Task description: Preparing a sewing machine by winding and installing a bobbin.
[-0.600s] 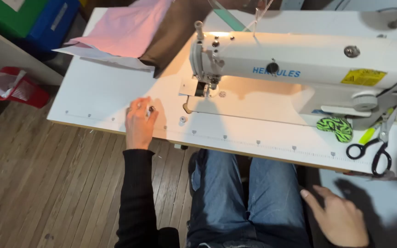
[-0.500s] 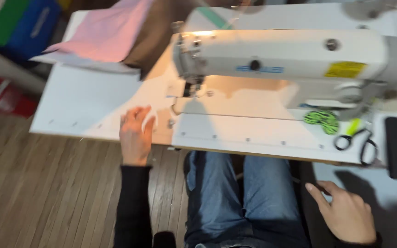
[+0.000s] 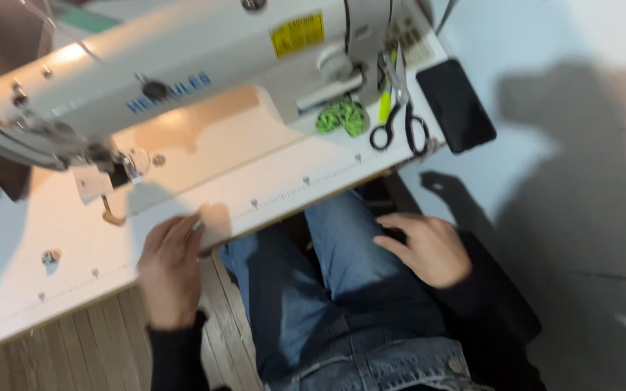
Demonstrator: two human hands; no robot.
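Left hand (image 3: 172,271) flat, fingers spread, empty, bracing on table (image 3: 30,289) edge below machine (image 3: 182,80). Right hand (image 3: 429,250) loosely curled, empty, resting on thigh (image 3: 349,246).

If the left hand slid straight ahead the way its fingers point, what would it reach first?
The left hand lies flat at the table's front edge, fingers pointing up and right. Straight on, it would probably meet the sewing machine's base first, though depth is unclear.

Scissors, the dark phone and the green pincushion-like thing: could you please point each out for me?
scissors (image 3: 398,119), head view, on the blades just above the black handle loops.
dark phone (image 3: 456,105), head view, middle of its screen.
green thing (image 3: 343,117), head view, its centre.
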